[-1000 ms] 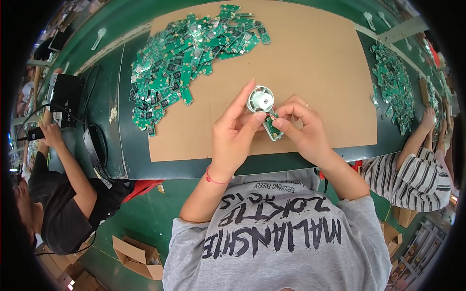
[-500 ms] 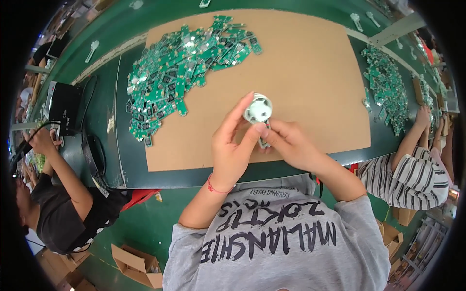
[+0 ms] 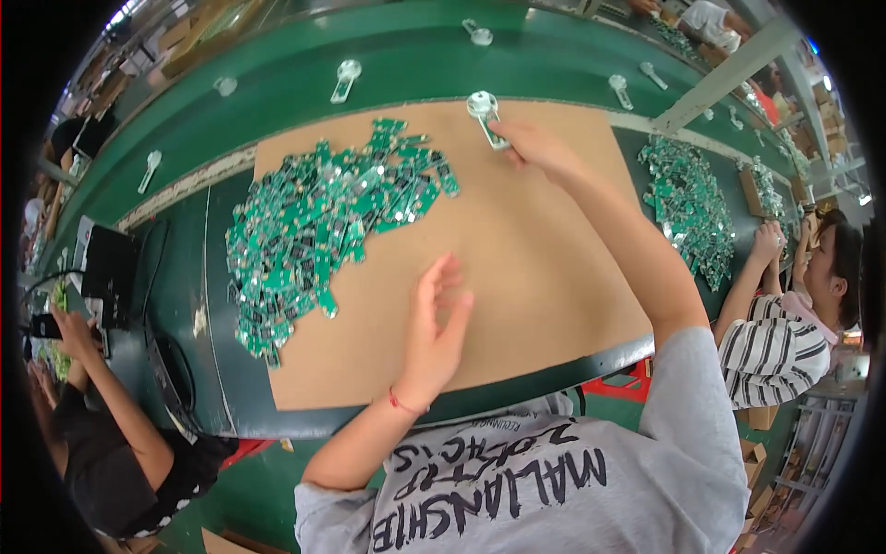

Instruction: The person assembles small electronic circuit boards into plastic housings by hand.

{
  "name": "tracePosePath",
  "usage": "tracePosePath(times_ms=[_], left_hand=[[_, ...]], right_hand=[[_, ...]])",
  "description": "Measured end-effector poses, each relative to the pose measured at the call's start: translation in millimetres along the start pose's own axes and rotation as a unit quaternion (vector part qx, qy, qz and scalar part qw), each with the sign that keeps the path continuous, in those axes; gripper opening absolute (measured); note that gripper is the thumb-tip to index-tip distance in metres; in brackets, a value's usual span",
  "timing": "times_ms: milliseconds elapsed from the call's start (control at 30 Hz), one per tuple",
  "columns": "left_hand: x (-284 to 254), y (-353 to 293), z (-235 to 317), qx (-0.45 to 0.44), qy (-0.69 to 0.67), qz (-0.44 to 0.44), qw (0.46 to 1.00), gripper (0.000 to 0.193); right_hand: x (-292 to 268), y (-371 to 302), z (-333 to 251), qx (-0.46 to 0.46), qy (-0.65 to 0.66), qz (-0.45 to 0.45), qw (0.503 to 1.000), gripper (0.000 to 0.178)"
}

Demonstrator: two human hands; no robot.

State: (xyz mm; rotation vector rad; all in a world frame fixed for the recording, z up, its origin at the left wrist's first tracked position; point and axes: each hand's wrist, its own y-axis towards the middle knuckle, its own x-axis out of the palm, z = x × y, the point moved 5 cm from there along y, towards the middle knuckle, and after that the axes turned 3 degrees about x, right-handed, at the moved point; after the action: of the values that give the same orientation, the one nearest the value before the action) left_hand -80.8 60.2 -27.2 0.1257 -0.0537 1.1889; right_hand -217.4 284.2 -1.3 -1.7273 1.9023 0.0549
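Apparently, my right hand [image 3: 535, 148] is pinching the white mini fan [image 3: 482, 108] by its near end, long axis pointing away-left over the cardboard sheet's [image 3: 531, 249] far edge; my left hand [image 3: 436, 325] is hovering empty, well apart.

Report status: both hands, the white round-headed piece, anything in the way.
Right hand holding white round-headed piece at far edge of cardboard. Left hand open, empty. Green circuit-board pile left of the piece, not touching it.
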Motion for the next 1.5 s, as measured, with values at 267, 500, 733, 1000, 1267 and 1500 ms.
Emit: tracePosePath(times_ms=[267, 500, 733, 1000, 1267, 1500], left_hand=[[15, 1, 15, 0.059, 0.129, -0.066, 0.988, 0.035], [13, 0, 16, 0.087, 0.152, -0.072, 0.982, 0.032], [18, 0, 12, 0.085, 0.103, -0.072, 0.988, 0.030], [23, -2, 13, 0.099, 0.156, -0.088, 0.979, 0.024], [21, -3, 11, 0.086, 0.153, -0.074, 0.982, 0.022], [21, -2, 11, 0.069, 0.159, -0.078, 0.982, 0.021]], right_hand=[[-66, 152, 5, 0.000, -0.353, 0.206, 0.913, 0.051], [-82, 134, 8, -0.072, -0.124, 0.235, 0.961, 0.055], [-83, 32, 38, -0.261, -0.113, 0.365, 0.886, 0.039], [-64, -28, 69, -0.176, -0.058, 0.360, 0.914, 0.020], [-59, -28, 72, -0.202, -0.092, 0.303, 0.927, 0.017], [-61, -25, 75, -0.193, -0.073, 0.288, 0.935, 0.016]])
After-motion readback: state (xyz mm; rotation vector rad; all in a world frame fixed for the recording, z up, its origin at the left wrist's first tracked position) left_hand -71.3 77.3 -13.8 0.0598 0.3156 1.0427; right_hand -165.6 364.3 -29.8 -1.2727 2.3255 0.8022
